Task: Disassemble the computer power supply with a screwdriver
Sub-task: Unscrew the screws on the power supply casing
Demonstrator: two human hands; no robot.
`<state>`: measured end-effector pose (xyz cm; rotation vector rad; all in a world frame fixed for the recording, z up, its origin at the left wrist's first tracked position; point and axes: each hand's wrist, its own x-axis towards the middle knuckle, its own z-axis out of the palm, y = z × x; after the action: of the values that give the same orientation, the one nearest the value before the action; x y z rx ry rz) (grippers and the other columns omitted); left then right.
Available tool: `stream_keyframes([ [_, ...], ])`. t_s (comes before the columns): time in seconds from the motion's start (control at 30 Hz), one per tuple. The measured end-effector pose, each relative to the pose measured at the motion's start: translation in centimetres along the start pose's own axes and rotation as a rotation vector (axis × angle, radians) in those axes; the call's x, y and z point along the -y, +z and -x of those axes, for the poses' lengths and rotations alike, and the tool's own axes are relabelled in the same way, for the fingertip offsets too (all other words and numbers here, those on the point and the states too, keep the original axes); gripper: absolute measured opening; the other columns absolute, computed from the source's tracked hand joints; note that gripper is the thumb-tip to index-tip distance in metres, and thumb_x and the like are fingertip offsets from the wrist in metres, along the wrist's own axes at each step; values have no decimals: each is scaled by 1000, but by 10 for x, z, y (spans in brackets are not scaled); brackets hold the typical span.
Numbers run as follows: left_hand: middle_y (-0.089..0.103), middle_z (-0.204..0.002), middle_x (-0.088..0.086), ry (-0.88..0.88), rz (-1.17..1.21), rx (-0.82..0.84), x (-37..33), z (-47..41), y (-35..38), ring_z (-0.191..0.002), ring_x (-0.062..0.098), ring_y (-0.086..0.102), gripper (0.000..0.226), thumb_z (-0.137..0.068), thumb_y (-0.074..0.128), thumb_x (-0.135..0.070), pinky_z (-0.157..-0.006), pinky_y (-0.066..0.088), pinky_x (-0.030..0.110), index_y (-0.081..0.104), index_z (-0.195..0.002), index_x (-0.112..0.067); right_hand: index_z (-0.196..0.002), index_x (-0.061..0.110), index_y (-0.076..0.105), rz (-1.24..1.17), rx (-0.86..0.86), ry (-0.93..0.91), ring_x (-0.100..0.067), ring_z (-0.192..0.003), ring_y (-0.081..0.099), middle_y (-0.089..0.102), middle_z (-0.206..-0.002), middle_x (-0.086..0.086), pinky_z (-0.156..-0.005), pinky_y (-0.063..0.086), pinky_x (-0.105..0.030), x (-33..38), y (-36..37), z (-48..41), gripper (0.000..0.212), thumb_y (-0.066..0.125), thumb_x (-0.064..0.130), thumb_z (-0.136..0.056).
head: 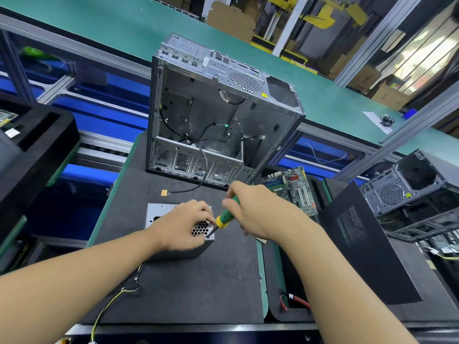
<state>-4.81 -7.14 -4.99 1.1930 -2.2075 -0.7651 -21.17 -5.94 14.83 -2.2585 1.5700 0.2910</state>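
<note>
Right hand [250, 209] clamped round the green handle of the screwdriver [224, 214], shaft slanting down and left. The tip sat at the near right corner of the PSU [159, 212] top plate, apparently on a screw, though the head was too small to confirm. Left hand [183, 224] lay over the plate with fingers bent and tips close by the shaft. Could not tell whether it pinched anything or only pressed the box down.

Judgement for this step: bring the shaft more upright over the screw, push firmly along its axis before turning, and keep the left hand bearing down so the box does not skate on the mat [198, 281]. A slanted bit risks camming out and chewing the head.

PSU was a grey metal box with a honeycomb grille and its cover still on, standing on the mat just in front of the case [218, 115]. Wires [111, 301] trailed from its near left side.
</note>
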Motion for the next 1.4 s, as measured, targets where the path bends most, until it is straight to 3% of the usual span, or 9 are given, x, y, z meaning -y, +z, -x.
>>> stream_keyframes([
  [0.1,51,-126,-15,39,-99,-27,1,4,3,-123,7,42,46,-69,55,-37,-107,26,30,67,-113,-31,-96,16,42,90,-69,53,-28,-68,49,48,-75,-2,-54,34,-34,-2,1,-2,35,35,50,-102],
  [0.2,50,-129,-18,45,-144,-13,0,3,3,-128,5,40,46,-69,56,-40,-110,23,30,65,-113,-33,-97,18,47,91,-67,17,-29,-72,52,52,-82,-5,-55,33,-33,-2,0,-4,32,39,49,-101],
  [0.8,53,-118,-22,16,-81,-62,5,0,2,-123,2,46,28,-70,55,-48,-106,25,29,66,-92,-35,-102,18,53,79,-125,2,-25,-71,56,54,-82,-2,-59,42,-35,-7,-15,0,28,42,44,-101],
  [0.97,56,-107,-21,45,-13,-93,4,1,0,-117,-7,48,4,-77,73,-37,-103,30,33,71,-80,-35,-103,18,54,62,-133,8,-16,-62,48,50,-76,2,-50,31,-28,-13,-17,2,28,43,43,-101],
  [1.07,55,-103,-24,42,-11,-109,3,4,-3,-104,-5,50,5,-76,79,-35,-101,37,40,74,-78,-37,-99,22,53,11,-143,19,-15,-64,51,55,-76,1,-54,39,-30,-24,-19,6,25,43,45,-100],
  [1.17,39,-138,-16,-10,-307,-18,3,4,0,-135,10,32,57,-64,65,-69,-110,31,51,58,-116,-46,-91,25,54,-20,-197,52,-16,-67,57,62,-75,-2,-59,45,-32,-40,-21,9,24,47,47,-96],
  [1.23,15,-158,-3,-182,-562,123,4,1,4,-148,26,13,101,-53,45,-89,-114,21,58,20,-144,-53,-85,26,54,-31,-242,71,-13,-66,56,61,-72,0,-57,45,-31,-49,-16,7,25,52,50,-91],
  [1.3,23,-158,4,-291,-637,172,5,-3,7,-142,31,27,104,-57,42,-92,-110,22,61,-1,-145,-57,-80,26,56,-93,-266,99,-13,-67,57,61,-70,2,-59,47,-31,-57,-6,1,29,59,54,-85],
  [1.4,41,-137,1,-316,-652,206,6,-9,1,-123,29,43,98,-63,46,-91,-104,29,57,-1,-143,-60,-76,17,59,-270,-329,163,-18,-63,56,58,-63,3,-60,46,-30,-69,18,-10,40,62,56,-81],
])
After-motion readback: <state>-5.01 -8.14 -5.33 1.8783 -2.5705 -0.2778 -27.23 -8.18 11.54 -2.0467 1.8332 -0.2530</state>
